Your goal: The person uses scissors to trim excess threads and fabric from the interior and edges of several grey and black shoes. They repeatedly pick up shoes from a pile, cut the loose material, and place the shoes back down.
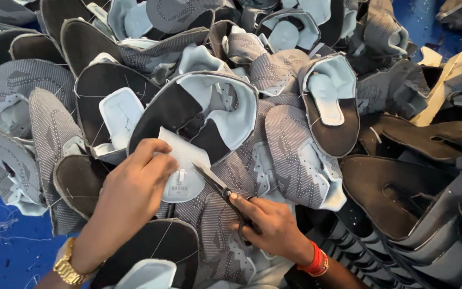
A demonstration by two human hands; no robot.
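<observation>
My left hand (132, 190) presses down on a grey knitted shoe upper (204, 115) with a pale blue lining, fingers resting on its pale tongue piece (184, 179). A gold watch sits on that wrist. My right hand (271, 225) grips a pair of small dark scissors (217, 184), whose blades point up-left at the tongue piece and nearly touch it. Red thread bands circle the right wrist.
A large heap of similar grey, black and pale blue shoe uppers (295, 155) fills the view. Stacked black uppers (402, 198) lie at the right. A blue floor (6, 251) with loose threads shows at lower left. Tan card strips (445, 80) lie upper right.
</observation>
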